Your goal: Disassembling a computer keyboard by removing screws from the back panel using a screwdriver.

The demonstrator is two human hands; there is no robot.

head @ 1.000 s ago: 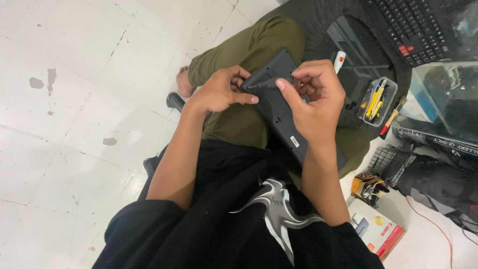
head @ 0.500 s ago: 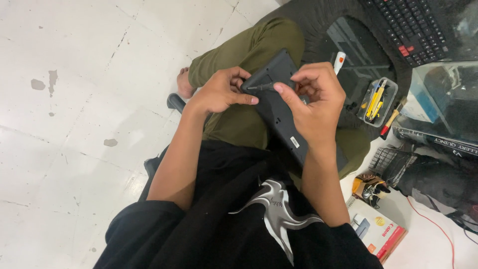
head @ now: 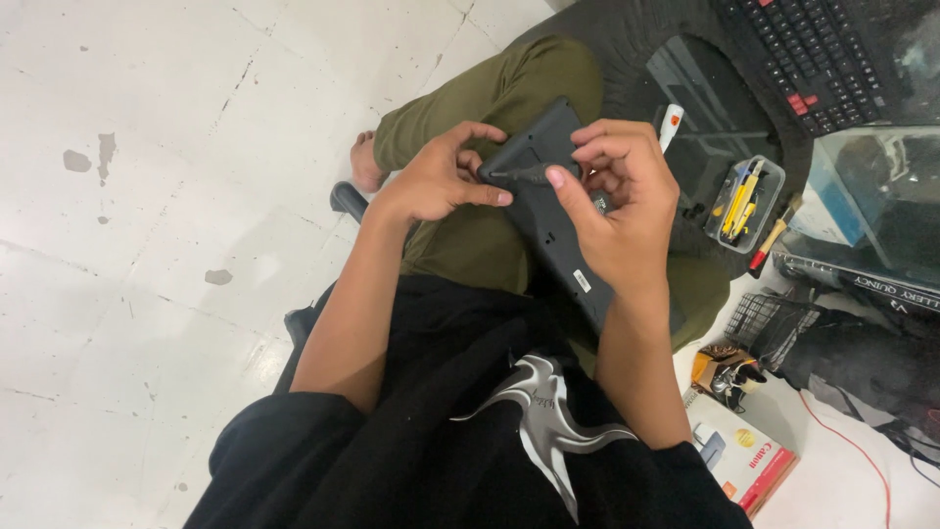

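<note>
A dark grey flat device (head: 553, 211), its underside up, rests tilted over my lap on olive trousers. My left hand (head: 436, 181) grips its near-left corner, thumb pressed along the edge. My right hand (head: 617, 201) wraps over the device's right side, with forefinger and thumb pinching at a small spot near the top corner. A small white sticker shows on the lower part of the device. Whether a tool sits between my right fingers I cannot tell.
A black mat (head: 676, 88) lies ahead with a black keyboard (head: 818, 59) that has red keys. A clear box of yellow tools (head: 744, 201), a white pen (head: 671, 122), a glass tank (head: 871, 196) and a red-and-white carton (head: 749, 460) are at right. White tiled floor (head: 166, 196) lies left.
Both hands stay on the device in nearly the same pose. The fingers of my right hand have shifted slightly at the top corner.
</note>
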